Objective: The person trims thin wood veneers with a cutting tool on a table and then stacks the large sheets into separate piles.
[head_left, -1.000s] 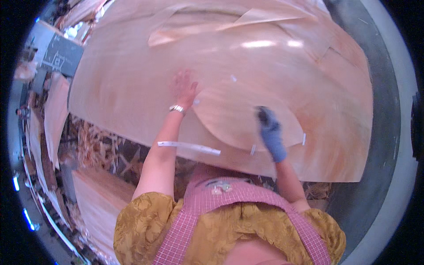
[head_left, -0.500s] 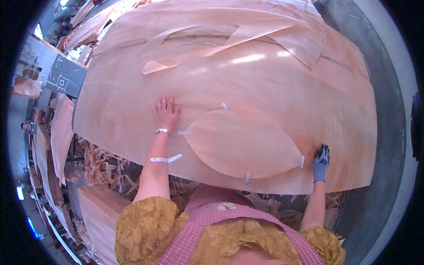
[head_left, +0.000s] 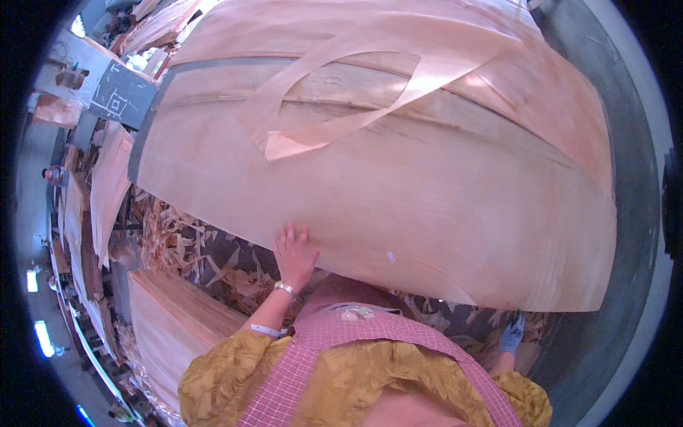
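The table (head_left: 228, 64) shows as a grey band along its left edge and in a gap toward its far edge; the rest in view is mostly covered. Over it lies the sheet (head_left: 427, 192), broad, thin and pale pinkish wood, reaching from near the table's left edge across to the right, with its near edge closest to the person. A redder sheet (head_left: 562, 99) lies toward the table's far right corner. A long, loose strip (head_left: 341, 132) of the same wood makes a bent loop on top, toward the table's far edge. Off the near left corner, lower down, are a stack (head_left: 167, 317) of sheets and a heap of scraps (head_left: 171, 242). The person wears a pink checked apron (head_left: 384, 331). The left hand (head_left: 294, 252) is bare, palm down at the sheet's near edge, left of the middle; its fingers are extended and slightly spread, gripping nothing. The right hand (head_left: 511, 333), in a blue-grey glove with dark fingers, is low beside the near edge, close to the near right corner; I cannot tell how far its fingers are open, or whether they hold or touch anything. A silvery band (head_left: 286, 289) circles the left wrist. White tape (head_left: 267, 330) is on the left forearm, and a small white piece (head_left: 390, 257) lies on the sheet, near the middle of its near edge.
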The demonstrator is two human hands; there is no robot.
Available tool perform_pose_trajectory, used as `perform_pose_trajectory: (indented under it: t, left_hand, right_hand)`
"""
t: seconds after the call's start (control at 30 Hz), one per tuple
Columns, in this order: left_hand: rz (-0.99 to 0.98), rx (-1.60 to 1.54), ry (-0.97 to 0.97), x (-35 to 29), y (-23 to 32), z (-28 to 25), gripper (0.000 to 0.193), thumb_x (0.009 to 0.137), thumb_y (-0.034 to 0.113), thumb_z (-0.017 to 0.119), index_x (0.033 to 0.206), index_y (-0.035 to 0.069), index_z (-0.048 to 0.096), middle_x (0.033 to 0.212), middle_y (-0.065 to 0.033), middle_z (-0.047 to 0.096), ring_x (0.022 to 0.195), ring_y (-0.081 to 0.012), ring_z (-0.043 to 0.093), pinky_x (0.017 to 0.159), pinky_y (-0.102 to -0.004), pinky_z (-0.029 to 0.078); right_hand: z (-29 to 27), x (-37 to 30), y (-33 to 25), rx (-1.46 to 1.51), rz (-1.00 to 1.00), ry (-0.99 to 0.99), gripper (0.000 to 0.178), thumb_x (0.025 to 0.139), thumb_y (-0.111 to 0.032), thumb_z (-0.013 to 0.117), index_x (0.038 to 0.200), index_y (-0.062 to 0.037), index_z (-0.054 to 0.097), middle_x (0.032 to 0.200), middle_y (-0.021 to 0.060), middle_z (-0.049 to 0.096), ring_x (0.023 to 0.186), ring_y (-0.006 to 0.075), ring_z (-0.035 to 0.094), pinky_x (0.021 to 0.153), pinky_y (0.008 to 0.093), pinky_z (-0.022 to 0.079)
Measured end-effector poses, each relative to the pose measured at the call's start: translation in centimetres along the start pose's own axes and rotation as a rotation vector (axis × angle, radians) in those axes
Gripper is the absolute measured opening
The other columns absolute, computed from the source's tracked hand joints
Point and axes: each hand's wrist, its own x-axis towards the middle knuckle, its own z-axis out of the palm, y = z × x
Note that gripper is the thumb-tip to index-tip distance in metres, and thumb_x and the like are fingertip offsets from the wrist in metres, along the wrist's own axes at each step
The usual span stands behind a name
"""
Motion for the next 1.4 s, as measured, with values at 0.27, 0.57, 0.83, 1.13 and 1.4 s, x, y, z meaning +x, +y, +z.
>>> perform_pose_trajectory:
  t: [0.27, 0.57, 0.83, 1.13, 1.4]
  left_hand:
    - [0.106, -0.037, 0.270, 16.8, -0.1, -2.3, 0.098, 0.076, 0.052, 0.072, 0.152, 0.012, 0.025, 0.151, -0.0151, 0.034, 0.140, -0.0346, 0.030, 0.113, -0.0609, 0.017]
    - [0.279, -0.036, 0.128, 30.1, -2.1, -4.9, 0.027, 0.078, 0.033, 0.070, 0.098, 0.015, 0.070, 0.101, -0.0058, 0.068, 0.096, -0.0235, 0.060, 0.105, -0.0537, 0.029]
    - [0.201, 0.015, 0.492, 49.6, -3.4, -13.0, 0.022, 0.087, 0.030, 0.054, 0.089, 0.015, 0.070, 0.082, -0.0085, 0.071, 0.082, -0.0301, 0.068, 0.086, -0.0486, 0.041]
    - [0.191, 0.176, 0.175, 58.1, -2.2, -10.2, 0.077, 0.081, 0.058, 0.063, 0.139, 0.011, 0.044, 0.140, -0.0128, 0.052, 0.129, -0.0295, 0.049, 0.105, -0.0561, 0.032]
    - [0.319, 0.166, 0.052, 57.2, 0.1, -7.0, 0.084, 0.076, 0.048, 0.074, 0.145, 0.015, 0.040, 0.150, -0.0128, 0.041, 0.139, -0.0324, 0.036, 0.114, -0.0597, 0.015]
  right_hand:
    - [-1.0, 9.7, -11.1, 0.460, 0.012, 0.297, 0.039, 0.098, -0.011, 0.049, 0.134, 0.0028, 0.048, 0.134, 0.0208, 0.053, 0.125, 0.0341, 0.049, 0.106, 0.0402, 0.040]
    - [-4.9, 18.9, -46.2, 0.175, -0.731, 0.357, 0.034, 0.091, -0.025, 0.066, 0.122, -0.0111, 0.063, 0.123, 0.0141, 0.062, 0.111, 0.0315, 0.059, 0.088, 0.0412, 0.052]
    - [-1.1, 28.9, -57.5, -0.287, -0.846, 0.186, 0.035, 0.086, -0.014, 0.058, 0.121, -0.0119, 0.056, 0.118, 0.0106, 0.059, 0.102, 0.0289, 0.060, 0.079, 0.0417, 0.053]
    - [-2.8, 14.7, -56.0, -0.162, -1.142, -0.151, 0.032, 0.084, -0.019, 0.059, 0.114, -0.0070, 0.056, 0.099, 0.0097, 0.059, 0.093, 0.0270, 0.060, 0.071, 0.0405, 0.052]
    - [-4.0, 21.6, -57.7, 0.124, -1.033, -0.074, 0.041, 0.086, -0.030, 0.066, 0.122, -0.0133, 0.058, 0.115, 0.0115, 0.062, 0.096, 0.0284, 0.063, 0.073, 0.0413, 0.053]
